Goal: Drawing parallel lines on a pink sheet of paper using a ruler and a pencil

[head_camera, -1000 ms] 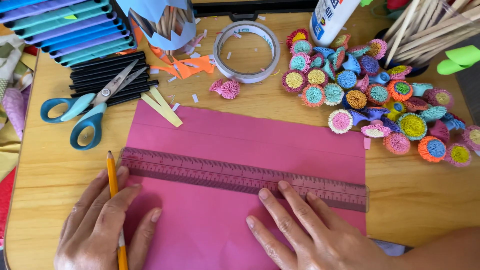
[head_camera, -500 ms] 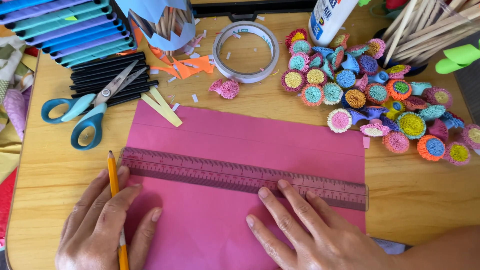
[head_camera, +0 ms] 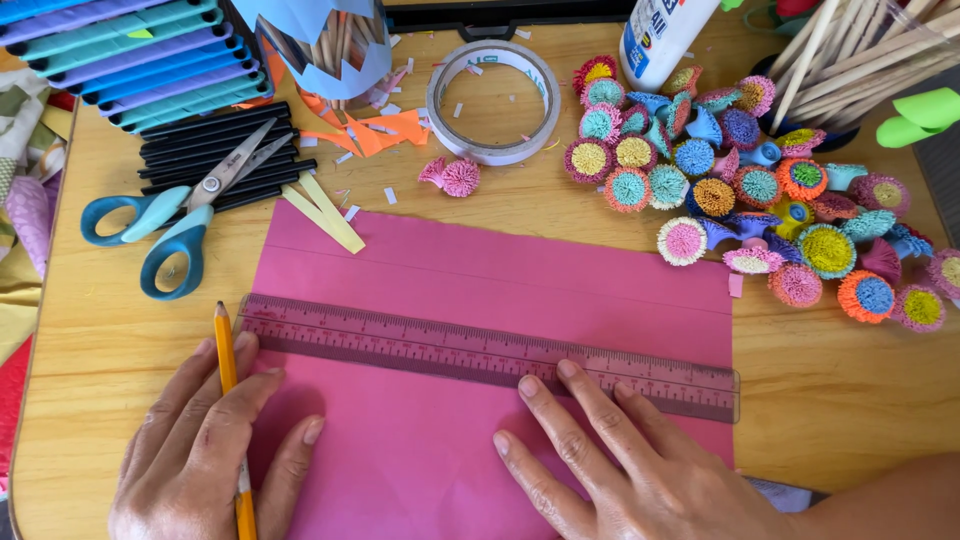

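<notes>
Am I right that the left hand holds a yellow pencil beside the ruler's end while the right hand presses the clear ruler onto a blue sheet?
Not quite: the sheet is pink, not blue, as the head view shows. The rest holds: the left hand holds the yellow pencil beside the ruler's end, and the right hand presses the clear ruler onto that sheet.

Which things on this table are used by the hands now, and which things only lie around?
In use:
- left hand with yellow pencil
- right hand on clear ruler
- pink paper

Lying about:
- scissors
- tape roll
- paper flowers
- glue bottle
</notes>
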